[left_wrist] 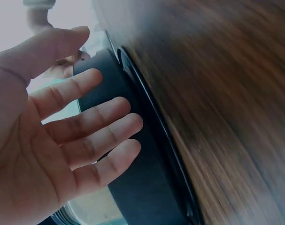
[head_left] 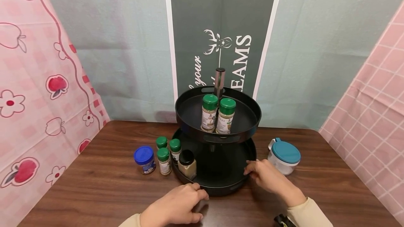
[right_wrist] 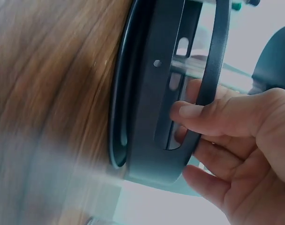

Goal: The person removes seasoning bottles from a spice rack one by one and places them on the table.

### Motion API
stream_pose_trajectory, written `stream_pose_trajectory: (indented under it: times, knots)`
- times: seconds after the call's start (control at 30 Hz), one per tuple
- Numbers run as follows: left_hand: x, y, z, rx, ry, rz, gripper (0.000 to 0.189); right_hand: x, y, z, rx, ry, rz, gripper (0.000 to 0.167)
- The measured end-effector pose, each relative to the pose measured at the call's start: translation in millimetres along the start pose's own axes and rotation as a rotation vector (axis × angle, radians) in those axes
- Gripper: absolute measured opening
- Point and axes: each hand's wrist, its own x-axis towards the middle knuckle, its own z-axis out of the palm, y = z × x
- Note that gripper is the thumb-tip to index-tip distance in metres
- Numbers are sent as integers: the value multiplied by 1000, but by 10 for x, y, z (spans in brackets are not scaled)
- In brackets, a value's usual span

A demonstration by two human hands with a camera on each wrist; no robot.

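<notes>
A black two-tier rotating rack stands on the table. My right hand point(head_left: 268, 174) grips the right rim of its lower tray point(head_left: 217, 191); in the right wrist view, the thumb point(right_wrist: 191, 111) and fingers pinch the bar over a handle slot. My left hand point(head_left: 180, 202) is at the tray's front rim, its fingers point(left_wrist: 116, 131) extended and slightly bent beside the outer wall. Inside the lower tray, at the left, sits a black-capped jar point(head_left: 187, 167). The upper tray point(head_left: 246, 113) carries two green-capped spice jars, one left point(head_left: 208, 116) and one right point(head_left: 224, 120).
Left of the rack are a blue-lidded jar point(head_left: 144, 160) and several green-capped jars point(head_left: 164, 164); whether the rearmost stand inside the tray is hard to tell. A teal-lidded container point(head_left: 285, 157) stands to the right. A dark object point(head_left: 283, 221) lies near my right sleeve.
</notes>
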Motion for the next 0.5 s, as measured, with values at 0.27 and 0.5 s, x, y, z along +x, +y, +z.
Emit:
stream_pose_trajectory:
  times: [0.27, 0.5]
  knots:
    - [63, 64, 20, 3, -23, 46, 27, 18, 143, 7, 0, 20, 33, 35]
    - [64, 53, 14, 20, -1, 60, 29, 26, 167, -2, -11, 31, 26, 35]
